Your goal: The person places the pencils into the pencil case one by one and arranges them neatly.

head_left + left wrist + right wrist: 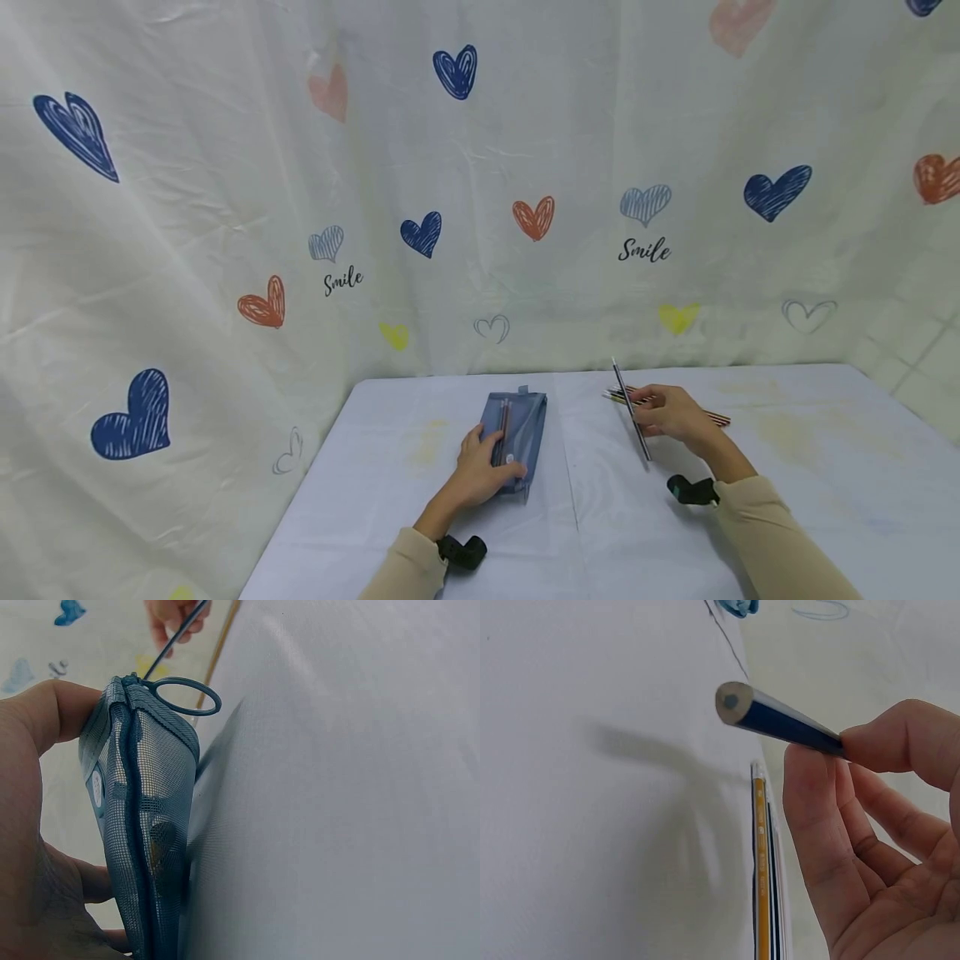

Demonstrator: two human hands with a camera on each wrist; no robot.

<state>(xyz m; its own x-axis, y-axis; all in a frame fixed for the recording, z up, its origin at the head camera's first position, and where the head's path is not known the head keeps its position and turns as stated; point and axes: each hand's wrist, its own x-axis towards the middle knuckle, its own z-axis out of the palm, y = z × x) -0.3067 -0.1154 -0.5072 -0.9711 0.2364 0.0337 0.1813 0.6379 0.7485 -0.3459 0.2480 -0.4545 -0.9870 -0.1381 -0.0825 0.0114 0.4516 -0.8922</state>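
A blue mesh zip pencil case [534, 421] lies on the white table, with slim pencils [504, 417] visible on or through its upper face. My left hand [480, 471] holds the case across its near part, the thumb toward its right side. The left wrist view shows the zip and a ring pull [187, 696] at one end. Between thumb and fingertips, my right hand [675, 414] pinches an unsharpened dark blue and white pencil [780, 720], tilted above the table. Several more pencils [717, 418], including a yellow one [762, 862], lie together beneath that hand.
The white table [592, 533] carries faint yellowish stains. Behind it hangs a pale curtain [570, 317] printed with hearts and "Smile". Black wrist cameras [690, 490] jut from both wrists near the table surface.
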